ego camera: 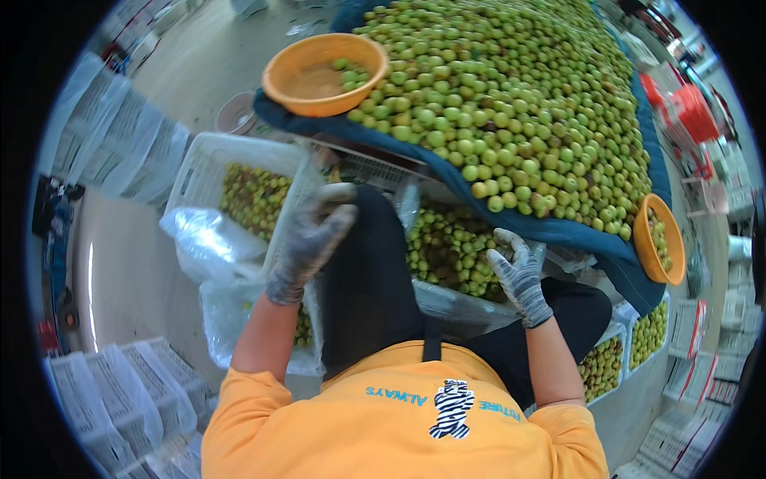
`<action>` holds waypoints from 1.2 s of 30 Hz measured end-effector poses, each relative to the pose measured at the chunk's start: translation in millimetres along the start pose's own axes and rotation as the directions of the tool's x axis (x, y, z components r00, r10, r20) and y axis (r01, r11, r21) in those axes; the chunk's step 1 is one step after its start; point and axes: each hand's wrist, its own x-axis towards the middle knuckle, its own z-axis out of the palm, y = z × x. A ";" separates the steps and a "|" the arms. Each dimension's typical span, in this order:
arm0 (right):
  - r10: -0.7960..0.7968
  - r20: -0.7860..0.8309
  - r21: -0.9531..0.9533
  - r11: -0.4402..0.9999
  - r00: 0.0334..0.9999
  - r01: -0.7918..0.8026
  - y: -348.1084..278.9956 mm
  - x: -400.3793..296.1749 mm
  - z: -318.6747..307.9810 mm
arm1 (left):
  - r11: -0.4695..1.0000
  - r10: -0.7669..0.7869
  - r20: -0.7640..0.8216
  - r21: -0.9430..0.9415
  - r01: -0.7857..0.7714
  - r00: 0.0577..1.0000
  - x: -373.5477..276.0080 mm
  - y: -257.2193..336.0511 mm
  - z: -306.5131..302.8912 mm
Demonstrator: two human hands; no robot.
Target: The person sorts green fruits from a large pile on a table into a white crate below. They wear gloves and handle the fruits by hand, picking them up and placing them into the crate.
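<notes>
My left hand (314, 236), in a grey knit glove, hovers over the right side of a white plastic crate (200, 143) that is partly filled with green and brownish round fruit (254, 197). Its fingers are bent and apart, with nothing seen in them. My right hand (517, 272), gloved alike, is above the right end of a plastic-lined crate of fruit (449, 248) between my knees, fingers apart and no fruit visible in them. In front of me a large heap of green fruit (508, 108) lies on a dark blue quilted cloth (431, 161).
An orange basin (326, 108) with some fruit stands at the heap's left edge, another orange basin (673, 257) at its right. Crates of fruit (604, 365) stand at my right. Stacked white crates (114, 132) are at left; a pink basin (236, 114) is on the floor.
</notes>
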 end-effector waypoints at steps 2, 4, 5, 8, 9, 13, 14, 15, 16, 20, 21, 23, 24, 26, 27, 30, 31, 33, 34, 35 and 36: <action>-0.024 -0.181 -0.231 0.973 0.983 -0.018 18.0 11.7 -17.5 | 0.988 0.020 0.305 0.139 -0.066 0.952 46.5 21.8 66.7; -0.131 -0.309 -0.535 0.843 0.942 -0.058 27.6 29.4 -31.7 | 0.837 0.049 0.500 0.453 -0.309 0.865 80.6 27.2 119.9; -0.183 -0.373 -0.629 0.770 0.909 -0.103 29.1 38.3 -40.6 | 0.669 0.064 0.600 0.567 -0.480 0.798 97.2 19.3 147.0; -0.008 -0.429 -0.633 0.716 0.904 -0.294 31.4 63.0 -55.4 | 0.423 -0.413 0.560 0.817 -0.393 0.719 125.0 22.5 213.7; 0.053 -0.411 -0.624 0.712 0.910 -0.323 38.3 71.7 -58.4 | 0.430 -0.403 0.555 0.817 -0.385 0.727 128.8 17.2 225.1; 0.124 -0.325 -0.341 0.910 0.938 -0.238 51.1 90.2 -49.6 | 0.483 -0.391 0.528 0.815 -0.320 0.754 131.3 -33.1 253.6; -0.022 -0.302 -0.334 0.939 0.953 -0.084 68.6 92.8 -47.3 | 0.530 -0.402 0.538 0.796 -0.290 0.741 134.9 -34.6 258.9; 0.015 -0.261 -0.115 0.992 0.965 -0.046 70.2 99.8 -39.8 | 0.567 -0.418 0.537 0.784 -0.251 0.733 138.1 -36.7 259.5; 0.014 -0.219 0.130 0.991 0.976 0.015 71.1 99.8 -36.3 | 0.653 -0.373 0.557 0.726 -0.217 0.742 139.8 -42.5 260.0; 0.158 0.055 0.810 0.570 0.986 -0.136 43.0 91.7 -52.3 | 0.840 -0.277 0.597 0.531 -0.112 0.753 151.2 -52.9 255.1; 0.154 0.097 0.806 0.567 0.983 -0.168 39.3 92.2 -58.5 | 0.854 -0.251 0.609 0.505 -0.124 0.753 155.4 -52.9 254.6; 0.142 0.183 0.794 0.562 0.973 -0.231 36.6 103.2 -69.6 | 0.893 -0.212 0.638 0.435 -0.119 0.740 162.5 -55.1 256.8; 0.140 0.167 0.772 0.596 0.976 -0.218 34.2 109.3 -69.6 | 0.906 -0.196 0.649 0.407 -0.119 0.735 164.9 -56.3 258.8; 0.183 0.204 0.754 0.597 0.962 -0.274 30.2 118.8 -70.2 | 0.930 -0.160 0.669 0.350 -0.117 0.726 167.2 -60.1 262.9; 0.205 0.223 0.743 0.597 0.953 -0.303 26.8 121.5 -70.3 | 0.937 -0.133 0.684 0.323 -0.135 0.717 168.5 -62.3 263.6; 0.246 0.174 0.742 0.604 0.954 -0.291 26.0 126.9 -65.9 | 0.960 -0.071 0.723 0.236 -0.149 0.687 169.9 -62.9 263.9; 0.249 0.146 0.743 0.611 0.957 -0.272 28.1 126.7 -61.9 | 0.963 -0.068 0.736 0.226 -0.150 0.673 167.3 -63.7 263.3; 0.278 0.123 0.791 0.553 0.953 -0.263 23.3 111.4 -51.3 | 0.967 -0.059 0.760 0.204 -0.152 0.648 162.3 -65.9 259.8; 0.292 0.127 0.809 0.522 0.948 -0.269 16.9 101.9 -46.5 | 0.971 -0.067 0.777 0.194 -0.137 0.626 158.7 -66.1 256.8; 0.306 0.131 0.827 0.490 0.943 -0.274 13.0 93.0 -39.8 | 0.981 -0.033 0.781 0.146 -0.130 0.623 151.2 -65.0 249.3; 0.227 0.083 0.846 0.499 0.970 -0.189 26.6 88.6 -25.2 | 0.975 -0.074 0.814 0.182 -0.131 0.576 146.6 -58.7 240.3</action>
